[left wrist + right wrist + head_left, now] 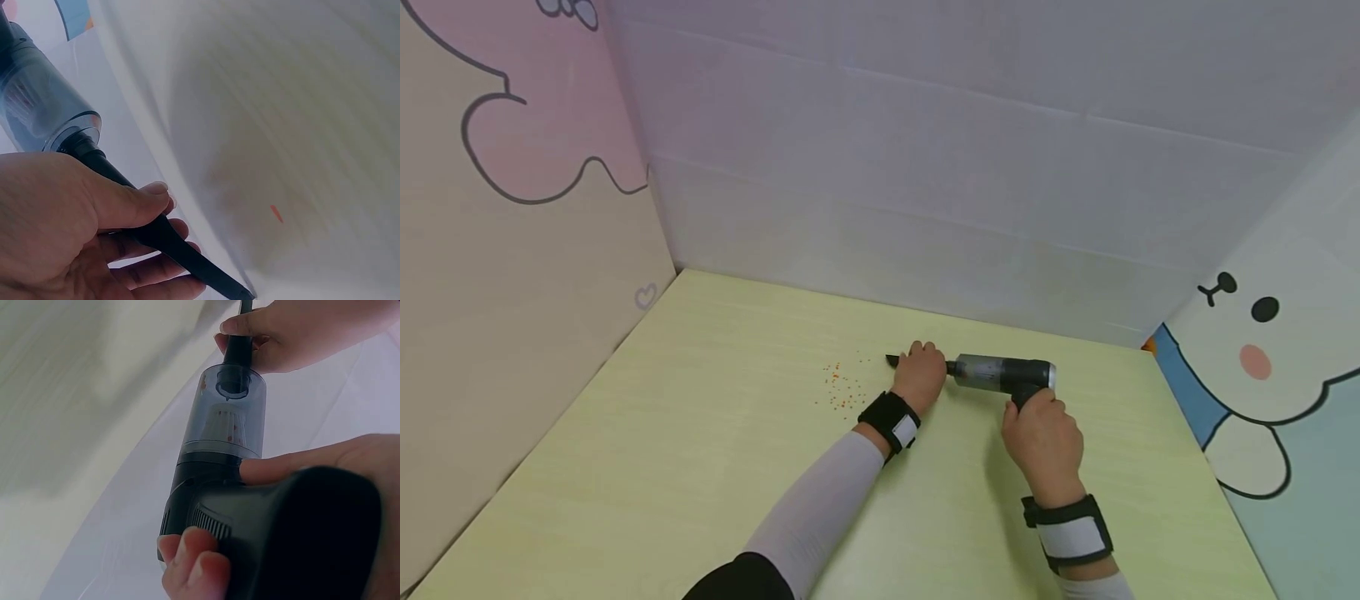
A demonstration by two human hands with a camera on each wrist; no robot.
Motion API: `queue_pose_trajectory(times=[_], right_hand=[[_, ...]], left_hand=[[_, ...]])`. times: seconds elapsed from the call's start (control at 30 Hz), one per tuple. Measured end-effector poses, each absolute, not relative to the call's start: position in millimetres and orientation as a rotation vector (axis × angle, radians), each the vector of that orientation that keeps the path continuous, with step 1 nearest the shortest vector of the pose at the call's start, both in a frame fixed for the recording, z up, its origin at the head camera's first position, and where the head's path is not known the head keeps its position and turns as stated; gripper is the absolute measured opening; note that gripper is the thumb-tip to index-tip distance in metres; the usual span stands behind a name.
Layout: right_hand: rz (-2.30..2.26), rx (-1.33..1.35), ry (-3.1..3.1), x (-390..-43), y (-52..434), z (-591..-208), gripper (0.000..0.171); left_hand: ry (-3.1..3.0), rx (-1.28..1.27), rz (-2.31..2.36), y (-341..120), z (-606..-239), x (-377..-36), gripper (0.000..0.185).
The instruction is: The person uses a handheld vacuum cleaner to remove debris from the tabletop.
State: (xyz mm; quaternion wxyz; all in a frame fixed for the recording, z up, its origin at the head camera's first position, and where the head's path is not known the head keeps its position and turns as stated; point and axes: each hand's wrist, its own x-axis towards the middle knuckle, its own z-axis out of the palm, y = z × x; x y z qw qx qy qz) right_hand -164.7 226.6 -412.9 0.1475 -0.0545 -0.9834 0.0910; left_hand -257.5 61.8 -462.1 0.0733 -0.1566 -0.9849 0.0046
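A handheld vacuum cleaner [988,372] with a clear dust cup and black body points left above the table. My right hand [1047,442] grips its handle, fingers wrapped round it. Toward the front, my left hand [921,375] holds the black crevice nozzle [165,237] between thumb and fingers. The nozzle's tip [892,360] sticks out left of that hand. Through the clear dust cup [199,419], a pale filter and a few reddish specks show. Small orange-red bits [842,392] lie scattered on the table, left of the nozzle. One such bit [277,214] shows in the left wrist view.
The pale yellow-green table [647,433] meets a whitish back wall [880,192]. Cartoon-printed panels stand at the left [512,275] and right [1300,467]. Both wrists wear black straps, the right one [1070,533] with a white patch.
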Motion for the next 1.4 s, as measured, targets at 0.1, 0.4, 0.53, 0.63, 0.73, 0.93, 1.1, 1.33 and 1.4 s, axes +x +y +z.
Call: queue_pose_trajectory(times=[0.1, 0.4, 0.53, 0.63, 0.73, 0.93, 1.1, 1.33, 1.4], right_hand=[[0.269, -0.153, -2.834, -166, 226, -415, 0.043], [0.246, -0.093, -2.796, -169, 223, -417, 0.042], [0.253, -0.096, -2.805, -170, 222, -419, 0.042], [0.262, -0.106, -2.822, -172, 222, -419, 0.043], [0.262, -0.111, -2.837, -173, 221, -419, 0.043], [0.254, -0.099, -2.830, -175, 220, -421, 0.044], [0.248, -0.070, -2.814, -176, 218, -422, 0.043], [0.266, -0.079, -2.844, -176, 214, -420, 0.044], [0.266, -0.081, -2.846, -177, 212, -419, 0.044]], left_hand=[[-2.971, -0.462, 0.010, 60, -462, -258, 0.020], [-3.003, -0.421, -0.024, 58, -464, -260, 0.020], [-3.027, -0.411, -0.039, 56, -462, -259, 0.021], [-3.016, -0.406, -0.025, 55, -462, -259, 0.021], [-2.993, -0.397, -0.001, 54, -462, -258, 0.020], [-2.953, -0.369, 0.021, 52, -460, -256, 0.019], [-2.924, -0.352, 0.012, 49, -456, -252, 0.020], [-2.871, -0.330, 0.023, 44, -452, -246, 0.018], [-2.886, -0.336, 0.012, 43, -453, -248, 0.018]])
